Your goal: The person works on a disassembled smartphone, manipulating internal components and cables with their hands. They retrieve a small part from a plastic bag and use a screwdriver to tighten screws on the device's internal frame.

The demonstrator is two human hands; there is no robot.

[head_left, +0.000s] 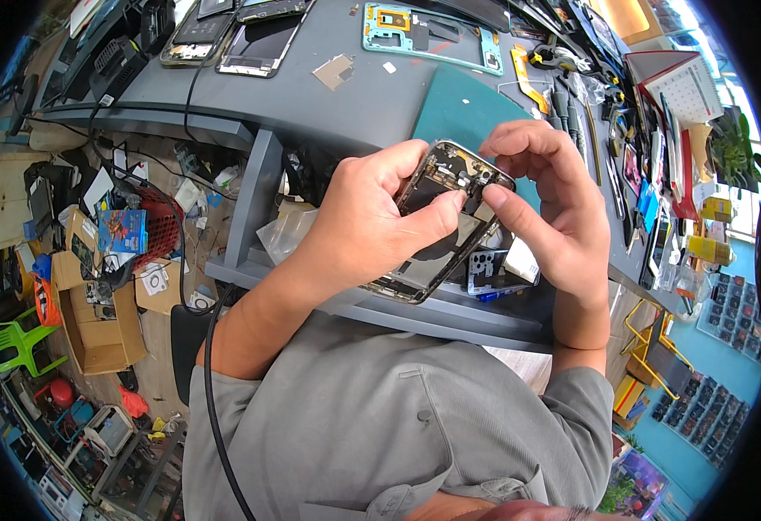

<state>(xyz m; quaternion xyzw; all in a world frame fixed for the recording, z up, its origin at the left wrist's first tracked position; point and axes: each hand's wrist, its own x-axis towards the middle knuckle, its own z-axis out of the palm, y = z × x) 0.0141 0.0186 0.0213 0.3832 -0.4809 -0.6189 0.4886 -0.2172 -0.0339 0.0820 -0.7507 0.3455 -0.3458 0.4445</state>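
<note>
An opened smartphone [424,267], its back cover off and its inner boards and metal plate showing, is tilted in front of my chest above an open drawer. My left hand [359,221] is closed round its left side, the thumb lying across the inside. At the upper right corner, my right hand [567,208] has its thumb on the phone's edge and its fingers curled by the top. Whether a small part is pinched there I cannot tell. Below the phone, the drawer [450,321] holds a dark phone back plate [484,276] with camera holes.
A green mat [454,100] lies on the grey desk [302,108]. Behind are a teal phone frame [437,35] and an opened phone [263,43]. Tools and an orange flex cable [526,78] crowd the right; a black cable [209,382] hangs at left.
</note>
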